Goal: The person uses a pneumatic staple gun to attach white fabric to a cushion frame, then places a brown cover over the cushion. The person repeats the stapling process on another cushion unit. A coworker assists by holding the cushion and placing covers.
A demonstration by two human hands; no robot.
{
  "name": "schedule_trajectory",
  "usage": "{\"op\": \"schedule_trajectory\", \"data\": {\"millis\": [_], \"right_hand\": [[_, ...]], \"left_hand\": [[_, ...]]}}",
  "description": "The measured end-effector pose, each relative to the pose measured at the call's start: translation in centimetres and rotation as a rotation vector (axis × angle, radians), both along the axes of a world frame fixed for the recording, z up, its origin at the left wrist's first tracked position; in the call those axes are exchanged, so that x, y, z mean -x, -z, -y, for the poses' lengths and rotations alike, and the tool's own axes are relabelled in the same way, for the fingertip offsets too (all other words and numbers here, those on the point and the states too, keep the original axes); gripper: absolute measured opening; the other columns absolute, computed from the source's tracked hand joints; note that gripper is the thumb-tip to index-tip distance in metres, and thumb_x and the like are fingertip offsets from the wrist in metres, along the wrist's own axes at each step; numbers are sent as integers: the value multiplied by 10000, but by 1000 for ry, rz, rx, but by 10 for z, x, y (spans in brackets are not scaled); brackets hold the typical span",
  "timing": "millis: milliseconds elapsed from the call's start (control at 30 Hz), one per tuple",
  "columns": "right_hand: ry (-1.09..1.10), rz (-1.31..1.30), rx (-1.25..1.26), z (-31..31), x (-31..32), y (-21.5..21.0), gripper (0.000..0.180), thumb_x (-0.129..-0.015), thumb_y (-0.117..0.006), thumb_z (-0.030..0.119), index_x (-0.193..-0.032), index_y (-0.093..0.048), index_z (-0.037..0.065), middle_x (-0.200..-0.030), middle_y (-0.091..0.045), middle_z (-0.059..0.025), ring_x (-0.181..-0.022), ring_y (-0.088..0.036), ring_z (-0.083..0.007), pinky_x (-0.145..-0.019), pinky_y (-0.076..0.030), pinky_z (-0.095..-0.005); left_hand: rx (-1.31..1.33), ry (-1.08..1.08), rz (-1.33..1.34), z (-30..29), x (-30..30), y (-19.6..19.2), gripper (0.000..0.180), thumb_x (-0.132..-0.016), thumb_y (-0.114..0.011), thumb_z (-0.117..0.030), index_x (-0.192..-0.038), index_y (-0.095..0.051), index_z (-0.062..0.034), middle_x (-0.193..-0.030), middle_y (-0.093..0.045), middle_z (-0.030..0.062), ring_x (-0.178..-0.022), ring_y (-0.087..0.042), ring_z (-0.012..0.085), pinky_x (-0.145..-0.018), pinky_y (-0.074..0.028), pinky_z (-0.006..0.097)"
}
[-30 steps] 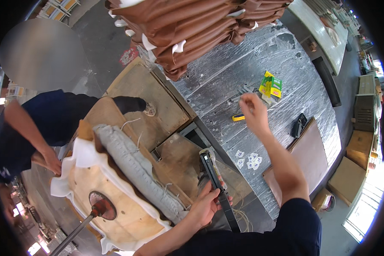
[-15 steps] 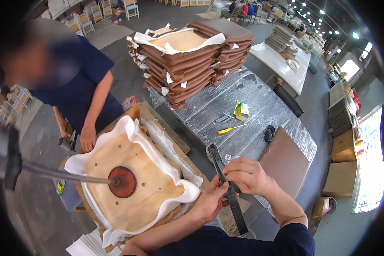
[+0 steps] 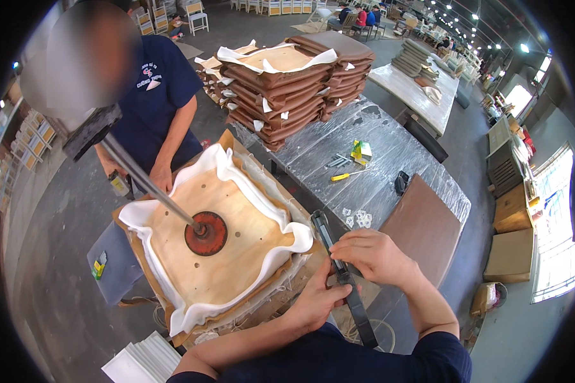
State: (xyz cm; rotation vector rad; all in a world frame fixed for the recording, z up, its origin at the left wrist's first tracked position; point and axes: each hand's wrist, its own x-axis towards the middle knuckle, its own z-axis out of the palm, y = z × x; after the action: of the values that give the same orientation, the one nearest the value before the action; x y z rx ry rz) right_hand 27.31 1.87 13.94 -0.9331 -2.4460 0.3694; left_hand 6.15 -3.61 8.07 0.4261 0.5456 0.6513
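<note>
At the near right corner of the seat base [image 3: 217,255], both hands hold a long black staple gun [image 3: 342,277]. The left hand [image 3: 316,300] wraps its fingers around the body from below; the right hand [image 3: 374,255] curls over the top. It looks rigid and fairly heavy, best gripped mid-body, nose just beside the white padding [image 3: 287,246].

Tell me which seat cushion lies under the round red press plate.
The seat cushion with plywood underside up and white lining folded over its edges, on the stand by both hands. The other brown cushions are stacked on the wrapped table behind.
</note>
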Motion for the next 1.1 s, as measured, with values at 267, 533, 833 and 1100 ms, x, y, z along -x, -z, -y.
{"op": "schedule_trajectory", "data": {"millis": [267, 533, 833, 1100], "right_hand": [[440, -1072, 1417, 32, -6, 134, 735, -1161, -492, 646, -1471, -648, -2, -990, -784, -80, -860, -752, -157, -755, -619, -335], [848, -1331, 1318, 6, 26, 125, 528, -1158, -547, 613, -1109, -691, 108, -820, -694, -38, -662, -679, -169, -582, -577, -356], [780, -1108, 895, 9, 24, 106, 434, -1195, -533, 513, -1127, -612, 92, -795, -646, -19, -684, -626, -134, -628, -504, -286], [562, -1025, 797, 69, 51, 122, 444, -1192, -583, 448, -1350, -589, 34, -1012, -645, -2, -858, -607, -88, -741, -500, -252]], "left_hand": [[-69, 71, -16, 10, 15, -8, 635, -1094, -634, 8, -1673, -414, -128, -1442, -543, 44, -1245, -729, 268, -1040, -616, 446], [-176, -139, -140, 33, 8, 23, 631, -1132, -696, -161, -1688, -413, -63, -1344, -648, 70, -1095, -721, 163, -960, -617, 347], [-731, -292, -705, 35, -1, 47, 642, -1081, -730, -326, -1569, -508, 28, -1367, -667, 260, -1237, -672, 389, -1088, -521, 480], [-662, -420, -611, 25, 7, 29, 551, -1103, -717, -327, -1489, -527, 17, -1114, -725, 227, -910, -739, 359, -855, -580, 467]]}}
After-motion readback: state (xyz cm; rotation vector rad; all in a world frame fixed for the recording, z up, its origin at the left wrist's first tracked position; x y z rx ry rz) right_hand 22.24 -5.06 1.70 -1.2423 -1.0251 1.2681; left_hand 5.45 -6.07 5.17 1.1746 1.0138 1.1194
